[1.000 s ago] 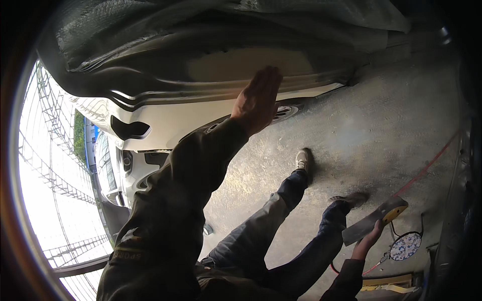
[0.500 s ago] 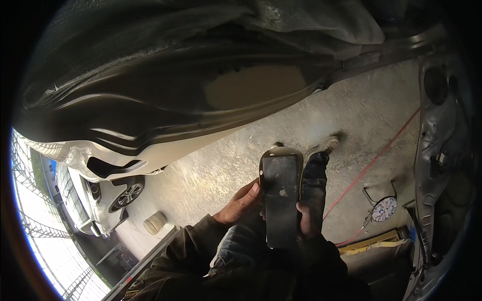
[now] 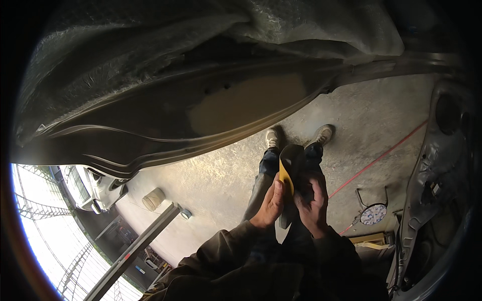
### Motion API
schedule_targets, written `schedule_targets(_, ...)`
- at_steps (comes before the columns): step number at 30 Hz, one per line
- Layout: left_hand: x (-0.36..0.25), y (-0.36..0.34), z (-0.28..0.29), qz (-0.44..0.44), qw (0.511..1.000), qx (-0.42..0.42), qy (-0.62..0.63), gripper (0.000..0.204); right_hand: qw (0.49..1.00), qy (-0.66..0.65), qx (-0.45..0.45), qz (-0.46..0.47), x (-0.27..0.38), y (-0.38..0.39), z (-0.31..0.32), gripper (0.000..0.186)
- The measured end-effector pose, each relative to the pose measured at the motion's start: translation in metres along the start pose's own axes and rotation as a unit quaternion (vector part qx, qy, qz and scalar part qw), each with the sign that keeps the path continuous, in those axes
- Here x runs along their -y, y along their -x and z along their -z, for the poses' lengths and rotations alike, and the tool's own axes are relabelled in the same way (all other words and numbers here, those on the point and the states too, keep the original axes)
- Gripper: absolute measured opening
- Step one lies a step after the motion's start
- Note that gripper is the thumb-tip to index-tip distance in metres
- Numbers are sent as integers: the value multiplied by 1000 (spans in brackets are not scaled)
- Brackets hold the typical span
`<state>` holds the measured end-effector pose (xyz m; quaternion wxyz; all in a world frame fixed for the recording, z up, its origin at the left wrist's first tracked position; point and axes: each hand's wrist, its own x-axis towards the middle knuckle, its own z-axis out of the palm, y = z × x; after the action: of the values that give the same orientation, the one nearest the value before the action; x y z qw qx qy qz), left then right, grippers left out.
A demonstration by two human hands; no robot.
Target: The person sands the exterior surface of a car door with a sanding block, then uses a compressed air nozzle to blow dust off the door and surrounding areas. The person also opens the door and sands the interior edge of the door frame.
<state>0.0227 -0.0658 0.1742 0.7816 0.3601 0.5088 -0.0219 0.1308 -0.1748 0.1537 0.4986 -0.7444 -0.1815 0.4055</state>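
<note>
At the centre, above my legs, both hands hold a long, dark, flat sanding block [image 3: 293,158] with a sheet of sandpaper against its left side. The yellow face of the sandpaper [image 3: 285,176] bows away from the block. My left hand [image 3: 266,210] is closed on the sheet, thumb lying along its yellow edge. Curled fingers of my right hand [image 3: 314,205] grip the block's right side; their tips are partly in shadow. Beyond the hands stretches a dark car body panel [image 3: 155,113] with a dull brownish patch [image 3: 246,105]; neither hand touches it.
Plastic sheeting [image 3: 321,25] drapes over the car. On the concrete floor lie a red hose [image 3: 374,168], a round stool with a patterned seat [image 3: 373,214] and a bucket [image 3: 153,199]. A metal beam [image 3: 135,246] is at left, a bare car door [image 3: 427,170] at right.
The dark block has turned from its broad face to nearly edge-on, showing the yellow sheet. My right hand has come up over its side. The view has shifted, bringing both shoes into sight.
</note>
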Motion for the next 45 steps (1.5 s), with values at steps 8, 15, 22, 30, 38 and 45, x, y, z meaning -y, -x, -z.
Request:
schedule_targets(8, 10, -3, 5, 5, 996, -79, 49, 77, 996, -79, -27, -20, 45, -25, -36, 55)
schedule_targets(15, -18, 16, 33, -1, 999, 42, 6, 70, 995, -51, -86, 22, 58, -27, -64, 69)
schedule_targets(22, -30, 25, 50, -6, 998, 49, -45, 69, 986, -147, -70, -25, 58, -15, -82, 60)
schedule_targets(30, -63, 24, 57, -168, 981, 81, -50, 99, 982, -181, -44, 19, 58, -11, -91, 64)
schedule_targets(38, -118, 36, 81, -203, 927, 35, -313, 126, 979, -170, 35, 110, 50, -51, -76, 61)
schedule_targets(45, -271, 141, 183, -453, 432, -236, -743, 47, 979, 53, -189, 63, 32, -145, -75, 46)
